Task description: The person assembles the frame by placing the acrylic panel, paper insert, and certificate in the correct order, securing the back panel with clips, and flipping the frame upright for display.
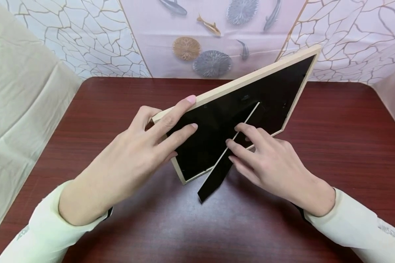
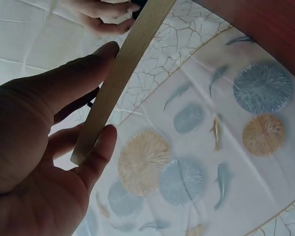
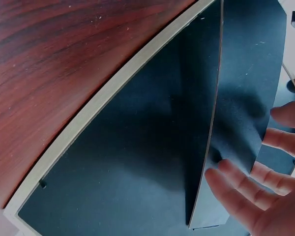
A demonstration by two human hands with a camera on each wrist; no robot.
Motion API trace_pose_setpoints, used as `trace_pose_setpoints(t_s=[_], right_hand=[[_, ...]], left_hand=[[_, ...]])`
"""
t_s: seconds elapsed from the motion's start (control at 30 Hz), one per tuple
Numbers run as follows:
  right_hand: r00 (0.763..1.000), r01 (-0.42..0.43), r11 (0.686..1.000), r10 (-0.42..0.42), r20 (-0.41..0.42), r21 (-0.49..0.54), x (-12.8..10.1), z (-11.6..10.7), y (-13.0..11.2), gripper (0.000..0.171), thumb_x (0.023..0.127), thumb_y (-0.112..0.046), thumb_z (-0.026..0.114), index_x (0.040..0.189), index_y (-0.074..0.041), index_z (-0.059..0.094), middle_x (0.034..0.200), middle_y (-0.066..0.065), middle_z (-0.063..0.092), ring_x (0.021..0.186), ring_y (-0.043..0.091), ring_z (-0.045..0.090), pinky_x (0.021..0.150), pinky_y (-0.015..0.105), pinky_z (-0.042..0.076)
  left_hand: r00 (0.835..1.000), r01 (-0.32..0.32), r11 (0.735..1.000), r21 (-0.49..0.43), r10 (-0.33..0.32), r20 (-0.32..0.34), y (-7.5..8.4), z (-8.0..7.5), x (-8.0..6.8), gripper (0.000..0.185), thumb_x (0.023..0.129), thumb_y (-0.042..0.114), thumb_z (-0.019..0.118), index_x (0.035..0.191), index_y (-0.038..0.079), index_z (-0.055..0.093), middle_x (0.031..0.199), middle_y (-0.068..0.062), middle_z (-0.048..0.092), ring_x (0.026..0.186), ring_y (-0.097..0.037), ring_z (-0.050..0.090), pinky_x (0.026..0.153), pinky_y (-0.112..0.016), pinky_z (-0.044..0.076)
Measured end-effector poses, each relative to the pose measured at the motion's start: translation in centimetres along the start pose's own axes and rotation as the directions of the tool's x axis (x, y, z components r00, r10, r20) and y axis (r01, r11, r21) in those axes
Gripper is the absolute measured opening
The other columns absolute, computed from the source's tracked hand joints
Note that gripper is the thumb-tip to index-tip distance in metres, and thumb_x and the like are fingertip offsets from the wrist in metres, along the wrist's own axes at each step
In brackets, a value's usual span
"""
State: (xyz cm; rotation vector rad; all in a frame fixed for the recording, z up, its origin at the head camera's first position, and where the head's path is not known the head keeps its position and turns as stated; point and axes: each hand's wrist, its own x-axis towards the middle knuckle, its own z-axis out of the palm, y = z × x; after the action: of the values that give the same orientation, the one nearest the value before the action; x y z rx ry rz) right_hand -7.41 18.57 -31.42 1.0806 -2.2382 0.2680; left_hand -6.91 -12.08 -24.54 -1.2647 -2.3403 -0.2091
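Picture frame [image 1: 250, 106], pale wood rim, black backing, tilting face-away over middle of dark red table [image 1: 85, 109], lower corner near tabletop. Left hand [image 1: 131, 160] gripping frame's left corner, thumb and fingers curling round rim, clearer in left wrist view [image 2: 44, 128]. Right hand [image 1: 266, 160] resting straight, relaxed fingertips on black stand leg [image 1: 217, 175], leg swinging out from backing [image 3: 137, 162]. Bare tabletop lying wide on both sides; patterned cloth [image 1: 210, 33] hanging behind.
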Motion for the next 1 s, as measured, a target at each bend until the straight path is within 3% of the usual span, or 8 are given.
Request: trace_pose_setpoints(t_s=[0.1,0.23,0.43,0.6,0.8,1.0], right_hand=[[1.0,0.014,1.0,-0.014,-0.007,-0.019,-0.1,-0.2,0.0,0.033,0.11,-0.031,0.049,0.115,-0.011,0.074,0.122,0.019,0.065,0.079,0.028,0.064,0.039,0.038,0.046],[0.999,0.039,0.999,-0.04,-0.03,-0.02,0.1,-0.2,0.1,0.032,0.109,-0.031,0.051,0.115,-0.01,0.075,0.12,0.019,0.066,0.079,0.028,0.06,0.037,0.036,0.043],[0.996,0.066,0.997,-0.068,-0.055,-0.036,0.4,-0.3,0.4,0.03,0.109,-0.029,0.053,0.116,-0.01,0.075,0.118,0.019,0.066,0.079,0.029,0.059,0.036,0.036,0.041],[0.997,0.073,0.996,-0.075,-0.032,-0.048,0.4,-0.1,0.7,0.029,0.109,-0.029,0.053,0.114,-0.01,0.074,0.118,0.02,0.066,0.083,0.033,0.06,0.038,0.038,0.045],[0.998,0.067,0.997,-0.067,0.008,-0.028,0.1,-0.1,0.9,0.028,0.109,-0.028,0.051,0.113,-0.01,0.072,0.119,0.02,0.065,0.086,0.034,0.06,0.041,0.041,0.05],[0.998,0.059,0.998,-0.06,0.015,0.019,-0.1,0.1,1.0,0.032,0.111,-0.027,0.046,0.111,-0.007,0.071,0.122,0.022,0.063,0.092,0.037,0.06,0.044,0.045,0.051]], left_hand=[[1.0,0.006,0.999,-0.033,-0.006,0.007,-0.7,0.1,0.0,0.059,0.093,-0.002,0.074,0.148,0.01,0.056,0.174,-0.004,0.029,0.114,-0.034,0.049,0.078,-0.035,0.057],[1.0,0.019,0.997,-0.069,-0.02,-0.003,-1.2,-0.6,0.6,0.058,0.09,-0.004,0.078,0.144,0.007,0.06,0.169,-0.002,0.039,0.113,-0.035,0.049,0.085,-0.039,0.058],[0.999,0.0,0.998,-0.067,-0.003,-0.04,-2.3,0.0,0.8,0.059,0.093,-0.006,0.073,0.147,0.01,0.059,0.167,-0.001,0.042,0.114,-0.035,0.047,0.089,-0.039,0.056],[0.997,-0.037,0.999,0.006,0.038,-0.066,-2.9,0.4,0.7,0.055,0.099,-0.013,0.057,0.149,0.01,0.058,0.166,-0.003,0.045,0.11,-0.037,0.047,0.084,-0.038,0.055],[0.995,-0.089,0.987,0.132,0.095,-0.041,-3.6,0.9,0.7,0.065,0.101,-0.022,0.04,0.154,0.012,0.053,0.166,-0.005,0.044,0.108,-0.037,0.047,0.078,-0.035,0.055],[0.988,-0.13,0.964,0.233,0.145,-0.047,-4.5,1.7,0.7,0.064,0.103,-0.02,0.037,0.155,0.013,0.052,0.165,-0.005,0.046,0.104,-0.036,0.046,0.077,-0.033,0.055]])
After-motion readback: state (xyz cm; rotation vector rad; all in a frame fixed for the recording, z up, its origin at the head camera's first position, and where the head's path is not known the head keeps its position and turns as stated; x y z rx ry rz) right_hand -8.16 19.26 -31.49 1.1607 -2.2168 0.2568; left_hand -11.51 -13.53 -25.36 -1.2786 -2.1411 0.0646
